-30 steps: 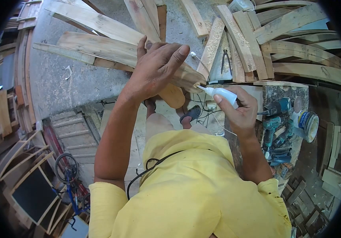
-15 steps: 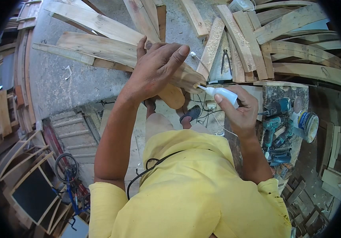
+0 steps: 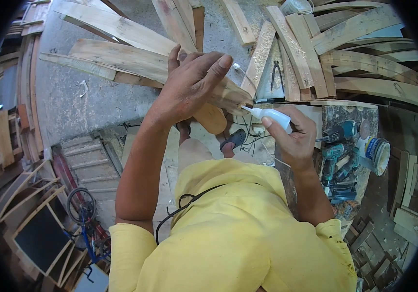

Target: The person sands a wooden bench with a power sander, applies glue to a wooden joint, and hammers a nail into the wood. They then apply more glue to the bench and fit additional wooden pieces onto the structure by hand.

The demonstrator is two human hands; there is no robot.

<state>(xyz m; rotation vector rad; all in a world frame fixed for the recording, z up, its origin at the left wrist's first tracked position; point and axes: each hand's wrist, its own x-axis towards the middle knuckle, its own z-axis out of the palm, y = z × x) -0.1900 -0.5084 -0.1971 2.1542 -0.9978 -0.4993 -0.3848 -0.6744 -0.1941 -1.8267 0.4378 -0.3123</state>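
Observation:
My right hand (image 3: 294, 136) is closed around a small white squeeze bottle (image 3: 274, 117), thumb along its side. The bottle lies tilted, and its thin nozzle points left, at the end of a wooden board (image 3: 233, 96). Whether the tip touches the wood is hard to tell. Over the same board lies my left hand (image 3: 194, 85), bent across it. Its thumb is raised and one finger sticks up; the other fingers curl away, partly hidden behind the knuckles. Beneath the board's end, a rounded wooden piece (image 3: 211, 119) juts out.
Curved wooden pieces (image 3: 384, 90) are stacked at the back right, near pliers (image 3: 276, 75). Several power tools (image 3: 335, 153) and an open tub (image 3: 380, 155) stand on a side bench. Cables (image 3: 255, 141) lie on the floor. A bicycle (image 3: 85, 214) is at the left.
The nozzle has shifted very slightly at the board's end, along with the bottle and my right hand. My left hand and the board look the same.

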